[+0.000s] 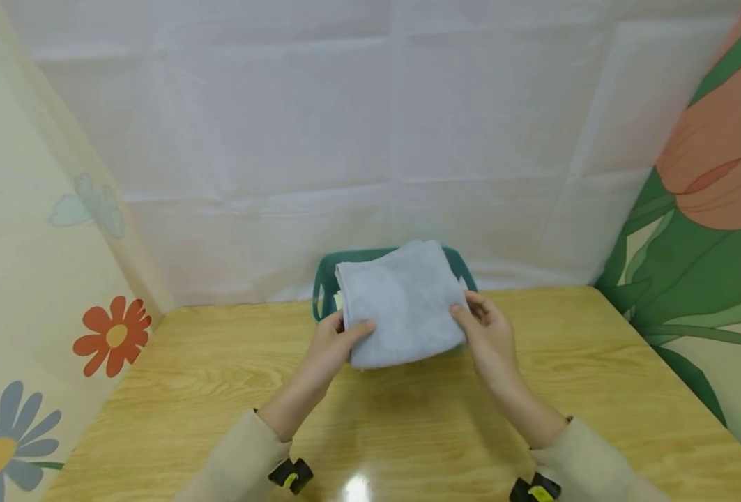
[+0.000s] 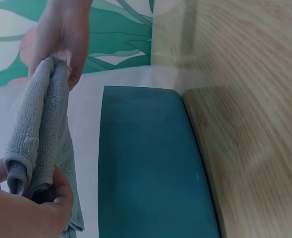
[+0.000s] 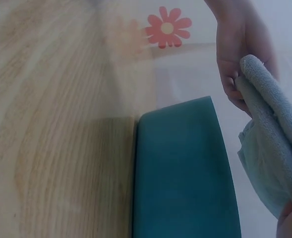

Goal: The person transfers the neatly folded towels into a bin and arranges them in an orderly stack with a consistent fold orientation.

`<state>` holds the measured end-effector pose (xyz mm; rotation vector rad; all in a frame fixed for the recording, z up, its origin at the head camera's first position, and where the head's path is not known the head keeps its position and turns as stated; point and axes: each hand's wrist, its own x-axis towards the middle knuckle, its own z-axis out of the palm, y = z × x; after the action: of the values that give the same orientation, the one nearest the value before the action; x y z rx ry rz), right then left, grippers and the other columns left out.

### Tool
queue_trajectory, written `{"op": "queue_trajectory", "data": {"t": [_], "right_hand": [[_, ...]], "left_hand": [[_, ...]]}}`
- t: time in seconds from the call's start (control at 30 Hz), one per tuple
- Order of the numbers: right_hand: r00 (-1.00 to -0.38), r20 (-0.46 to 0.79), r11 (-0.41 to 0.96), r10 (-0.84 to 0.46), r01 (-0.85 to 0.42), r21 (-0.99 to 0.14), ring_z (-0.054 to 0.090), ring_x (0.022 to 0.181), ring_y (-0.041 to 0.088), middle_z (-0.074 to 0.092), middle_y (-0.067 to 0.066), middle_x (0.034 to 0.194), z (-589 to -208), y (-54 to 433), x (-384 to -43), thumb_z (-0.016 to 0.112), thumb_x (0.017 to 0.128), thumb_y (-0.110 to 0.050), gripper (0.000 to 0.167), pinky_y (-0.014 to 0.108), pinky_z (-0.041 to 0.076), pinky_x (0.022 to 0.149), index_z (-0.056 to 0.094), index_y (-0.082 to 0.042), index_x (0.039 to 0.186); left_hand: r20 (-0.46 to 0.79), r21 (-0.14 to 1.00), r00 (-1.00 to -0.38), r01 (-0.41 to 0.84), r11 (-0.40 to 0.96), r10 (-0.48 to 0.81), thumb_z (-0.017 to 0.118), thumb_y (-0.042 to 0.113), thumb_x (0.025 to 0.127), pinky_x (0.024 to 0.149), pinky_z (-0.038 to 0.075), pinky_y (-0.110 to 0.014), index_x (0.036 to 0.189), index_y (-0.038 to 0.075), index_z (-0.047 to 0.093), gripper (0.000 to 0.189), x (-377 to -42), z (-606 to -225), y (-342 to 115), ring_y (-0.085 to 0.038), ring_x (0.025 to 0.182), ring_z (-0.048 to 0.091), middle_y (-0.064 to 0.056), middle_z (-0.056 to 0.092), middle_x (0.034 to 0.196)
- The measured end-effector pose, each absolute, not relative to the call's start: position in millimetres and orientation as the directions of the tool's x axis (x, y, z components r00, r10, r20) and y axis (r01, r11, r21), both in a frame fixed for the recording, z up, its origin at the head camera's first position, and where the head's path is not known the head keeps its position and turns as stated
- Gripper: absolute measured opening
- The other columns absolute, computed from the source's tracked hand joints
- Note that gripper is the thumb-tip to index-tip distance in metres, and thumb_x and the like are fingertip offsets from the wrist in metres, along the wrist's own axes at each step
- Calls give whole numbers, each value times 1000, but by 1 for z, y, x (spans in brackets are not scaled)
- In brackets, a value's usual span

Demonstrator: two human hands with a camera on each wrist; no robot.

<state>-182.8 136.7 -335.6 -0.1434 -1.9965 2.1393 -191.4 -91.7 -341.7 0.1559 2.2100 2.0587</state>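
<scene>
A folded grey-blue towel (image 1: 404,307) is held up between both hands, above the front of a green basket (image 1: 364,255). My left hand (image 1: 334,339) pinches the towel's near left corner, thumb on top. On the opposite side my right hand (image 1: 491,333) grips the right edge the same way. The left wrist view shows the towel's (image 2: 41,119) thick folded layers, apart from the basket's outer wall (image 2: 146,158). In the right wrist view the towel (image 3: 272,124) again hangs clear of the basket (image 3: 185,168). Most of the basket's inside is hidden behind the towel.
The basket stands on a wood-grain table (image 1: 232,369) near its back edge, against a white sheet (image 1: 295,139). Something pale yellow (image 1: 338,300) shows inside the basket at the left. Flower-printed panels (image 1: 709,209) border both sides.
</scene>
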Motion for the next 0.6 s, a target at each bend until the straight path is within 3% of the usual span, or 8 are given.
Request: {"op": "queue_trajectory", "data": {"t": [0.23, 0.6], "right_hand": [[-973, 83, 19, 216, -81, -997, 53, 110, 13, 53, 15, 134, -331, 135, -197, 57, 100, -11, 40, 12, 48, 84, 49, 1, 137], [-966, 127, 65, 227, -115, -991, 52, 107, 14, 54, 15, 128, -330, 131, -216, 57, 99, -7, 36, 13, 46, 83, 51, 4, 133]], "left_hand": [[-15, 996, -992, -4, 84, 128, 67, 25, 95, 92, 52, -42, 130, -1, 60, 44, -206, -338, -93, -26, 107, 64, -14, 66, 121], [-18, 993, -994, -5, 117, 110, 68, 25, 95, 94, 51, -42, 131, -1, 59, 45, -220, -332, -96, -26, 109, 63, -14, 65, 121]]}}
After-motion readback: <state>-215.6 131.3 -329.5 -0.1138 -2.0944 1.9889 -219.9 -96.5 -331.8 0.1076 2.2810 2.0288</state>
